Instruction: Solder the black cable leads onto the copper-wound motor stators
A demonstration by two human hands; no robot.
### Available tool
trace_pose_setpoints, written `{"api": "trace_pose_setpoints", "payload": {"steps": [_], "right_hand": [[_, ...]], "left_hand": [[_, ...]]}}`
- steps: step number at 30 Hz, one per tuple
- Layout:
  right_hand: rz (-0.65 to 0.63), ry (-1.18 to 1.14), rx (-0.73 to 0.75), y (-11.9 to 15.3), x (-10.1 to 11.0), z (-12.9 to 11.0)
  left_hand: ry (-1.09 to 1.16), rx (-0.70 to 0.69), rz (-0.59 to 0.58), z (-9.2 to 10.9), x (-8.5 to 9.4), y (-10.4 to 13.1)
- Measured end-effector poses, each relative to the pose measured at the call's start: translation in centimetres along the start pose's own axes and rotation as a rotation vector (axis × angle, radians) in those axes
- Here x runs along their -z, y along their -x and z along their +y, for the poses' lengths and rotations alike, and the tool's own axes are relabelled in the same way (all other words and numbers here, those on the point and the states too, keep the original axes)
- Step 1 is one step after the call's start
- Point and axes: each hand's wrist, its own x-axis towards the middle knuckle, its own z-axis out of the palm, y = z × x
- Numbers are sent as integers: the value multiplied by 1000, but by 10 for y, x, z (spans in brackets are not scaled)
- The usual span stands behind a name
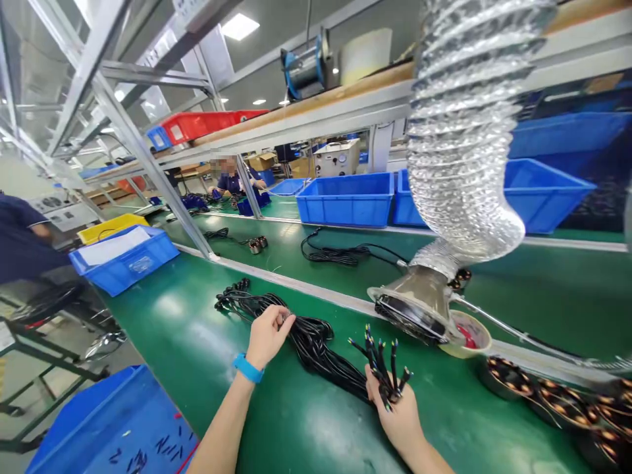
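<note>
Nearest, the right hand (401,417) is clasped around the wire-tipped end of a black cable bundle (316,347) lying on the green workbench (195,355); the left hand (267,334) touches the bundle's middle, though I cannot tell whether it grips.

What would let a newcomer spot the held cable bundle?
Find the green bench, then the near side of its pale rail. The black cable bundle runs past the left hand into the right hand. Unlike the coil beyond the rail, its gripped end fans into colour-tipped leads.
</note>
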Motion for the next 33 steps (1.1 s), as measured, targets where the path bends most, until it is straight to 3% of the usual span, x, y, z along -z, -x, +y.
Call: {"api": "trace_pose_setpoints", "payload": {"steps": [5, 12, 17, 24, 29, 33], "right_hand": [[33, 11, -42, 1, 2, -4], [54, -99, -71, 3, -3, 6], [43, -143, -74, 6, -6, 13], [40, -109, -70, 5, -5, 9], [25, -102, -81, 6, -4, 5], [28, -103, -95, 8, -6, 8]], "left_hand": [[-12, 90, 98, 2, -11, 8], [-92, 213, 195, 9, -11, 18], [-180, 215, 200, 13, -11, 20], [-17, 245, 208, 8, -13, 26], [-84, 306, 237, -5, -5, 66], [-276, 303, 144, -14, 4, 107]]}}
